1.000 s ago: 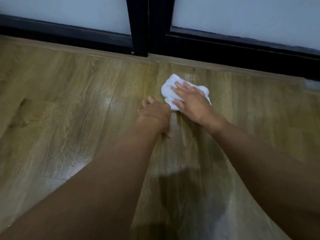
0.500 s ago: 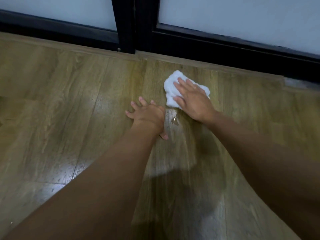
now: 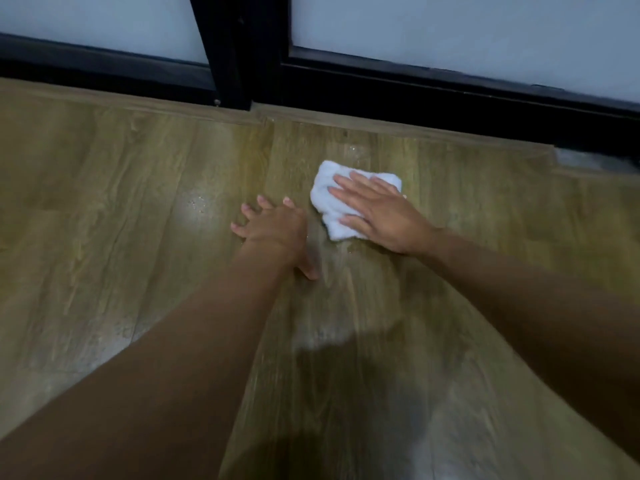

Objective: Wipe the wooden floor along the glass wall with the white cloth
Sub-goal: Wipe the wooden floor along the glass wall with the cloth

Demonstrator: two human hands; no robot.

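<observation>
While the wooden floor (image 3: pixel 138 237) runs sideways along the glass wall (image 3: pixel 450 36) ahead of both hands, the left hand (image 3: pixel 273 226) braces on bare boards, holding nothing. Beside it, the right hand (image 3: pixel 384 216) lies flat, straight-fingered, pressing the white cloth (image 3: pixel 327 202) directly beneath.

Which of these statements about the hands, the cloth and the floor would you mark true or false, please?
1. The right hand lies flat on the white cloth, fingers straight. True.
2. The left hand grips a corner of the cloth. False: it rests with spread fingers on the bare wooden floor, beside the cloth and apart from it.
3. The cloth touches the black frame of the glass wall. False: a strip of floor lies between them.
4. Small droplets glisten on the floor to the left of the left hand. True.
</observation>
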